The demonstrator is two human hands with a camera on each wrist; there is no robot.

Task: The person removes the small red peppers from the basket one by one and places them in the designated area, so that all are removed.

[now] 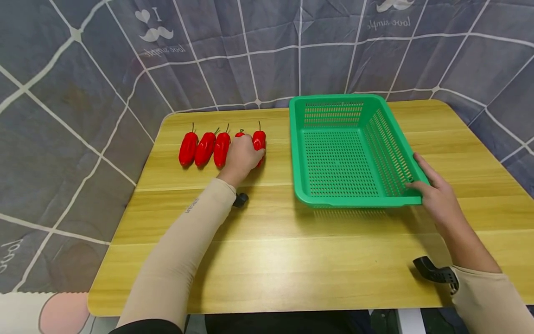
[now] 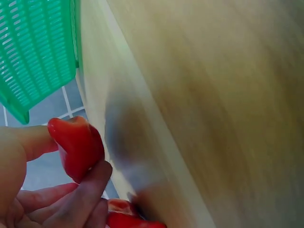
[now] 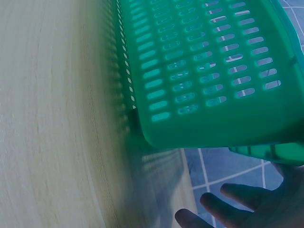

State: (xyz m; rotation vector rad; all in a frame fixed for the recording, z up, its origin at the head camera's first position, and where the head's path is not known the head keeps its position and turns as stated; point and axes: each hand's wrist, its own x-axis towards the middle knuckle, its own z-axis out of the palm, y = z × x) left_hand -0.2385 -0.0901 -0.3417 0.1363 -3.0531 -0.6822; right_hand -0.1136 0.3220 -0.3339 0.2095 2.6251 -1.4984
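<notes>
Several red peppers lie in a row at the table's back left, stems pointing away from me. My left hand (image 1: 242, 155) is over the right end of the row, holding the rightmost red pepper (image 1: 259, 138) between thumb and fingers; the left wrist view shows that pepper's tip (image 2: 78, 147) in the grasp. Beside it, another pepper (image 1: 239, 134) is mostly hidden by the hand. On the right, my right hand (image 1: 438, 197) grips the near right corner of a green plastic basket (image 1: 354, 202), thumb over the rim. Other fingers (image 3: 232, 209) extend below the rim in the right wrist view.
Three more peppers (image 1: 205, 149) lie left of my left hand. The basket has slotted walls and nothing inside, and its near side casts a shadow on the wooden table (image 1: 317, 269). A grey checked curtain (image 1: 275, 69) hangs behind the table.
</notes>
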